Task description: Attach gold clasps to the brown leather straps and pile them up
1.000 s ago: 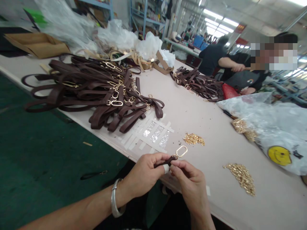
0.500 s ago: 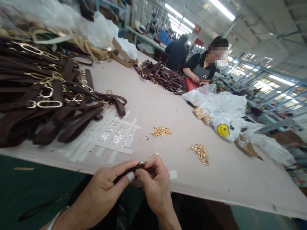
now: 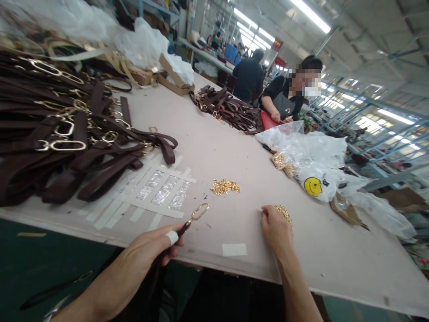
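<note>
My left hand (image 3: 157, 250) is closed around a dark brown strap (image 3: 183, 229), thumb on top. From the strap's end a gold oval ring (image 3: 201, 211) sticks out over the table. A pale wrap covers part of the left thumb. Over to the right, my right hand (image 3: 275, 226) reaches down at the small gold metal pieces (image 3: 284, 213), covering part of that pile. Its fingers are drawn together at the tabletop, and whatever is between them is hidden. A second heap of small gold pieces (image 3: 225, 186) lies between and beyond the hands.
Many brown straps with gold hardware (image 3: 67, 134) are heaped at the left. Clear taped patches (image 3: 164, 190) cover the near tabletop beside a paper strip (image 3: 233, 249). More straps (image 3: 228, 107), plastic bags (image 3: 315, 152) and a co-worker (image 3: 281, 96) are farther off.
My right hand has left the strap and moved right to the far-right gold pile. My left hand keeps the strap, lowered slightly leftward, its ring now in plain sight.
</note>
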A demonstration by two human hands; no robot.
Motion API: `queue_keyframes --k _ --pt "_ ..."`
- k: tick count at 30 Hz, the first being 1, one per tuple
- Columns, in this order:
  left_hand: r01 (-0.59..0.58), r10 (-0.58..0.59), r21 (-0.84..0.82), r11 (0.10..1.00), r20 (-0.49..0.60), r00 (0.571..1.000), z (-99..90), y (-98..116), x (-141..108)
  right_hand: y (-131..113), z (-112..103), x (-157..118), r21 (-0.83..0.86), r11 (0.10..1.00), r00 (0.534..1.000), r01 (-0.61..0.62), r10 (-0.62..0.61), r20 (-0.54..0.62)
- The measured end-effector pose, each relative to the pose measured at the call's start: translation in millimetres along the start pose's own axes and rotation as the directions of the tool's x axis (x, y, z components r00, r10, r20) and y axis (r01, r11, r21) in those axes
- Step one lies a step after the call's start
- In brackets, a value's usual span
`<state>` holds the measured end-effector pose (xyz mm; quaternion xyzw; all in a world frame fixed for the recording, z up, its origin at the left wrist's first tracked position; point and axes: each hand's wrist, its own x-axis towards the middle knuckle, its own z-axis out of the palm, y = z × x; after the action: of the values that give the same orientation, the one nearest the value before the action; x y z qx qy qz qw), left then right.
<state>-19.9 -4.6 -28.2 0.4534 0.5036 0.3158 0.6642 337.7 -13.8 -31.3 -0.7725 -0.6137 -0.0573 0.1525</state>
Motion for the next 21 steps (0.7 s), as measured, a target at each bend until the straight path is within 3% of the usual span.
queue_keyframes --k 2,5,11,14,16,18,21 --pt "0.060 -0.054 -0.060 0.996 0.096 0.994 3.6 6.2 -1.9 2.2 4.0 2.6 -0.037 0.999 0.999 0.032 -0.031 0.028" --pt "0.052 -0.011 -0.182 0.982 0.216 0.976 10.4 14.7 -2.3 5.8 7.1 5.3 -0.057 0.997 0.998 0.051 -0.049 0.036" --pt "0.021 0.026 -0.242 0.970 0.187 0.982 15.9 8.7 4.9 8.6 6.2 5.9 0.020 0.999 0.999 0.033 -0.033 -0.021" --pt "-0.005 0.048 -0.256 0.967 0.163 0.985 18.1 6.4 6.7 -24.7 1.0 -11.7 0.368 0.928 0.998 -0.056 0.063 -0.005" --pt "-0.015 0.057 -0.259 0.966 0.154 0.986 20.6 6.7 7.2 -61.7 -1.3 -30.5 0.685 0.717 0.992 -0.129 0.100 0.082" --pt "-0.027 0.068 -0.261 0.965 0.149 0.987 23.2 7.0 7.4 -101.1 -1.3 -49.3 0.804 0.580 0.991 -0.133 0.057 0.123" --pt "-0.056 0.106 -0.287 0.956 0.161 0.981 25.6 6.5 6.4 -145.0 2.9 -67.6 0.856 0.515 0.996 -0.038 -0.047 0.073"
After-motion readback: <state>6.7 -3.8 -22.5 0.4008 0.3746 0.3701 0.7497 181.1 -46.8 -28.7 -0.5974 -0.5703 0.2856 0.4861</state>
